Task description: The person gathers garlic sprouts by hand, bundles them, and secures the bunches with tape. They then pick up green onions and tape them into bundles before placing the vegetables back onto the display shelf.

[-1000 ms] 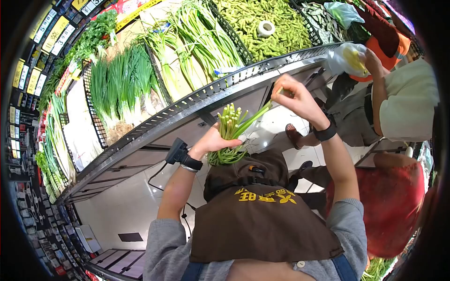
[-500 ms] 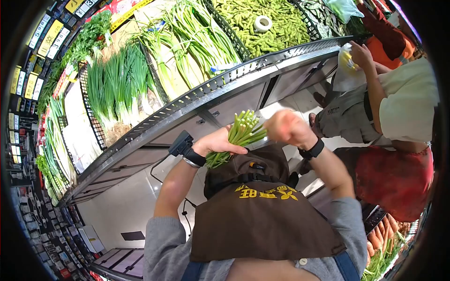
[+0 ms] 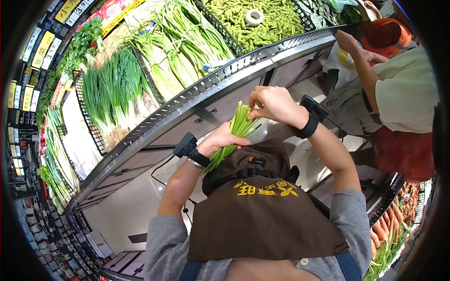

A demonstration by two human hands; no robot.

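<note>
A bunch of thin green vegetable stalks [image 3: 240, 122] is held in front of my apron, its pale cut ends pointing up. My left hand [image 3: 224, 139] is wrapped round the middle of the bunch, thumb across the front. At the upper right side of the bunch, my right hand [image 3: 272, 105] has its fingers bent and pinched against stalks near the cut ends. Its curled fingers partly hide what lies between the fingertips. Both wrists carry black bands with small devices.
The vegetable display's metal edge [image 3: 201, 100] runs just beyond my hands. Spring onions [image 3: 112, 89], long green stalks and green pods [image 3: 262, 33] with a white tape roll [image 3: 254, 17] lie on it. At right stands a person in a light shirt [image 3: 405, 89]. Carrots [image 3: 388, 222] lie at lower right.
My right hand, blurred and apart from the bunch before, has come left onto the stalks near their cut ends. The bunch is more upright in my left hand. The view has shifted slightly.
</note>
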